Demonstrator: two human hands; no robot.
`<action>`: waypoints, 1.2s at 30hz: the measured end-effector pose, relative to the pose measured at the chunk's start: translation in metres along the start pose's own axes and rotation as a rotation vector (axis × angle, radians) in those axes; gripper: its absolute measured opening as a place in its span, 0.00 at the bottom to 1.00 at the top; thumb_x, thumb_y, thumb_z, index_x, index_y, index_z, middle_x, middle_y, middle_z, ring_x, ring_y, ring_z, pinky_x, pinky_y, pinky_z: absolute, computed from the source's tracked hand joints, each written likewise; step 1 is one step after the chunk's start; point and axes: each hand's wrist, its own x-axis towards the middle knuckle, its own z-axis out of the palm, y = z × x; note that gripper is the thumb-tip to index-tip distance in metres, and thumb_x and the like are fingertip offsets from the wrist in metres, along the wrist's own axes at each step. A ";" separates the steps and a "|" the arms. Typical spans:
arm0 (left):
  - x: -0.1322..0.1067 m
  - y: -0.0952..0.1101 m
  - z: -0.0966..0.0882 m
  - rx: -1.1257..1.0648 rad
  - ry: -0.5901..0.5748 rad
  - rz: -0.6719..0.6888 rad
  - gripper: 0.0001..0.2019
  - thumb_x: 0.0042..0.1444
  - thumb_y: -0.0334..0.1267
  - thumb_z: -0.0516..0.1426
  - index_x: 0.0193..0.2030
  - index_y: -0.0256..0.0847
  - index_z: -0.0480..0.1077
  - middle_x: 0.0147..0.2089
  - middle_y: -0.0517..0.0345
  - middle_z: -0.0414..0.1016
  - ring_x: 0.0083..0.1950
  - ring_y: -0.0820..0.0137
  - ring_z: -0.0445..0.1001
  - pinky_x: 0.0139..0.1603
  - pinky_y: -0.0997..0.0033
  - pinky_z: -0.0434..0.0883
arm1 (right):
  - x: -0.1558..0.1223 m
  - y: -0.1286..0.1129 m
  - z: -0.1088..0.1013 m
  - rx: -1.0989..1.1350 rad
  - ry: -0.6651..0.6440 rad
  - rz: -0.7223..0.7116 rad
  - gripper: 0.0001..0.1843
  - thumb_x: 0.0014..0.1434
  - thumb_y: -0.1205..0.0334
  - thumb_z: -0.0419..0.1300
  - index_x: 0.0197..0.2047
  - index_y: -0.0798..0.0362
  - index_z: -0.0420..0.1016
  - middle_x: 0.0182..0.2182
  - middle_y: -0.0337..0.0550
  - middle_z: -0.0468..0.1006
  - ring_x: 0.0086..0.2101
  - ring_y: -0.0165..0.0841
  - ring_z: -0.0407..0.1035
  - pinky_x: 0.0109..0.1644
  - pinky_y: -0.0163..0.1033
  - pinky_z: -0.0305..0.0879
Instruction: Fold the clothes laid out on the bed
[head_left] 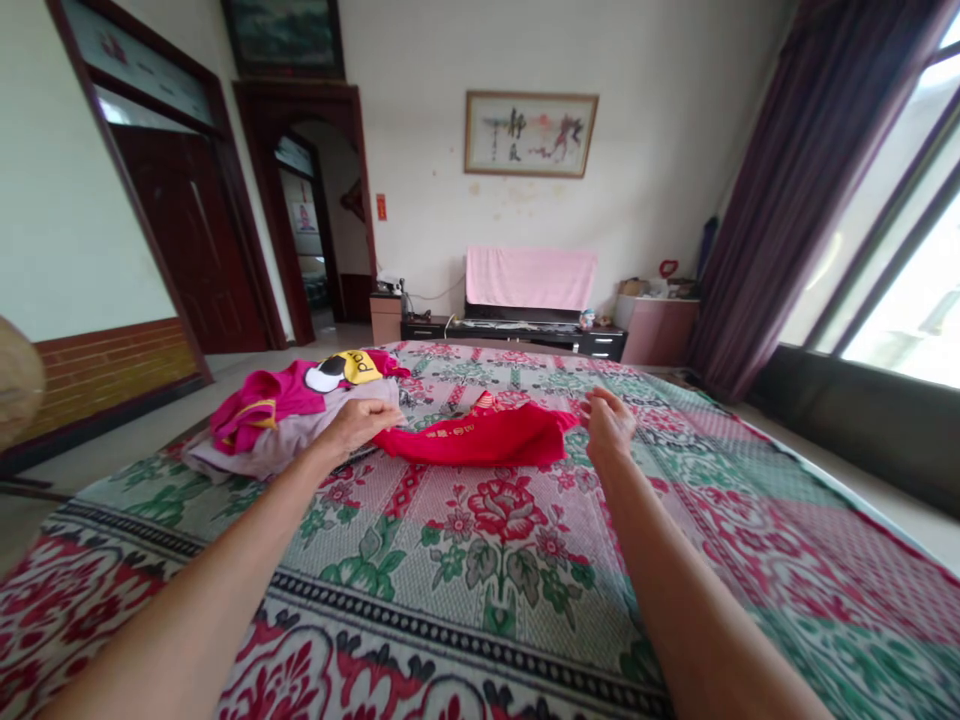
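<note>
Pinching the red garment (480, 438) near piled clothes (277, 400) is the left grip (386, 415); whether the right grip (589, 407) pinches, I can't tell; patterned cover (720, 470) stretches rightward to its edge.

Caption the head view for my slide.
Left hand and right hand at either end of a red garment over a floral cloth, piled clothes at left.

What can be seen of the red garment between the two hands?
The red garment looks like soft fabric, with small yellow characters left of its middle and a striped patch at its upper edge. It spreads sideways, long and narrow, above or on the floral cover. The left hand appears to pinch one end; the right hand's contact is unclear.
</note>
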 end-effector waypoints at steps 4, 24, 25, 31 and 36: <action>-0.009 0.007 -0.005 0.378 -0.401 0.007 0.21 0.42 0.52 0.61 0.38 0.39 0.78 0.31 0.59 0.76 0.30 0.72 0.70 0.29 0.76 0.63 | -0.022 -0.010 0.015 -0.095 -0.272 -0.171 0.20 0.51 0.61 0.53 0.45 0.56 0.76 0.40 0.47 0.79 0.39 0.36 0.74 0.44 0.41 0.70; -0.023 0.053 0.017 0.061 -0.352 0.279 0.19 0.46 0.43 0.62 0.44 0.37 0.73 0.24 0.65 0.70 0.24 0.77 0.63 0.25 0.77 0.61 | -0.100 -0.102 0.034 -0.022 -0.909 -0.542 0.13 0.55 0.65 0.53 0.36 0.53 0.80 0.29 0.37 0.79 0.30 0.28 0.70 0.35 0.32 0.65; -0.026 0.055 0.020 0.039 -0.452 0.243 0.20 0.45 0.42 0.63 0.45 0.37 0.73 0.23 0.66 0.69 0.24 0.78 0.63 0.25 0.78 0.61 | -0.108 -0.104 0.037 0.023 -1.008 -0.549 0.13 0.55 0.65 0.54 0.37 0.53 0.80 0.30 0.37 0.79 0.30 0.27 0.70 0.35 0.32 0.65; -0.032 0.051 0.011 -0.099 -0.595 0.005 0.10 0.44 0.40 0.62 0.31 0.36 0.76 0.25 0.60 0.74 0.28 0.74 0.69 0.30 0.75 0.66 | -0.098 -0.093 0.034 -0.079 -0.852 -0.579 0.12 0.57 0.61 0.55 0.38 0.52 0.80 0.33 0.40 0.81 0.32 0.28 0.71 0.38 0.34 0.65; -0.019 0.020 -0.023 -0.344 -0.264 -0.064 0.12 0.38 0.43 0.63 0.27 0.36 0.74 0.23 0.58 0.73 0.27 0.70 0.70 0.30 0.71 0.68 | -0.059 -0.061 0.023 -0.496 -0.564 -0.609 0.13 0.54 0.65 0.54 0.36 0.51 0.81 0.30 0.40 0.81 0.31 0.31 0.72 0.37 0.33 0.62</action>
